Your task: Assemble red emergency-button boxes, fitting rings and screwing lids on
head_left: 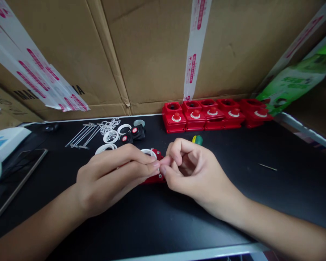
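A red housing (155,179) with small screws and a white ring (149,152) lies on the table, largely covered by my hands. My left hand (116,174) reaches across it from the left, fingers pressed together. Its fingertips meet those of my right hand (191,168) at the housing's right side. The right thumb and index finger are closed in a pinch, the other fingers curled. Whatever sits between the fingertips is too small or too hidden to name. Just beyond the right hand lies a green and yellow screwdriver handle (197,140).
Several red boxes with red knobs (195,115) line the back right. White rings (111,137), chains (110,125), metal rods (84,135) and black parts with red labels (137,132) lie back left. A phone (19,181) rests left, a thin metal piece (267,167) right. Cardboard (152,54) stands behind.
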Demonstrator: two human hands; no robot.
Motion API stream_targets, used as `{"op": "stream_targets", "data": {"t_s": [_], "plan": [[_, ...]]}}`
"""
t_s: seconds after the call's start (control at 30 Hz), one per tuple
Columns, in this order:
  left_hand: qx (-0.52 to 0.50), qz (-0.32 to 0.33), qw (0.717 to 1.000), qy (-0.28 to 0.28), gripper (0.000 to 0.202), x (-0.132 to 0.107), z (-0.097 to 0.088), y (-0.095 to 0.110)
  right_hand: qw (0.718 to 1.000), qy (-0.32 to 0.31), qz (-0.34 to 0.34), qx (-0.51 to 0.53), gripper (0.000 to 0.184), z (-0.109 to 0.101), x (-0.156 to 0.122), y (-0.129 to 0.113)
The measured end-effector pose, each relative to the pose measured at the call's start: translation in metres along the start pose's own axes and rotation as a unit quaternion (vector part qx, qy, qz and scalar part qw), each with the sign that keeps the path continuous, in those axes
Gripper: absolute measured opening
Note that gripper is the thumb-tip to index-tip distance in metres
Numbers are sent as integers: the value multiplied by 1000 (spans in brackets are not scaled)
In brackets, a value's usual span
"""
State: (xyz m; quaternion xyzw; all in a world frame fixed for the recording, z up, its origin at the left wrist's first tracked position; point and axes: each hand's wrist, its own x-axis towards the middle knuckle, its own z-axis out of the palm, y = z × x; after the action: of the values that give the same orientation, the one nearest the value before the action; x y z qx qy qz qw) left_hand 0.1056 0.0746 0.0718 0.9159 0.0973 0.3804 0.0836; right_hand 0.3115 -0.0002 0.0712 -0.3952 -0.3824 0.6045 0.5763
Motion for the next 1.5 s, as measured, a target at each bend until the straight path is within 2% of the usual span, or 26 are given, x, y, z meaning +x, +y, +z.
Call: {"op": "stream_targets", "data": {"t_s": [0.13, 0.23, 0.37, 0.6, 0.77, 0.97, 1.13, 1.33, 1.5], "plan": [[-2, -9, 1000, -5, 12, 2, -1, 1, 1000, 15, -3, -12, 50, 2, -1, -2], [-9, 8, 1000, -9, 12, 5, -1, -1, 1000, 19, -6, -16, 48, 2, -1, -2], [-13, 24, 1000, 4, 11, 12, 1, -4, 1000, 0, -8, -23, 43, -3, 0, -1], [-41, -28, 998, 39, 15, 17, 5, -8, 999, -19, -29, -25, 36, -8, 3, 3], [-60, -29, 998, 14, 18, 12, 3, -16, 992, -20, -77, -100, 27, -8, -1, 7], [-109, -35, 993, -14, 25, 7, -1, -22, 978, -33, -119, -166, 24, -12, 0, 13], [-118, -9, 993, -23, 20, 10, -5, -20, 969, -46, -133, -205, 24, -14, 2, 11], [-92, 31, 995, -11, 16, 14, -8, -21, 983, -21, -102, -152, 32, -11, 3, 6], [-81, -3, 997, -18, 9, 15, -6, -24, 994, -3, -27, -102, 41, -9, 6, 3]]}}
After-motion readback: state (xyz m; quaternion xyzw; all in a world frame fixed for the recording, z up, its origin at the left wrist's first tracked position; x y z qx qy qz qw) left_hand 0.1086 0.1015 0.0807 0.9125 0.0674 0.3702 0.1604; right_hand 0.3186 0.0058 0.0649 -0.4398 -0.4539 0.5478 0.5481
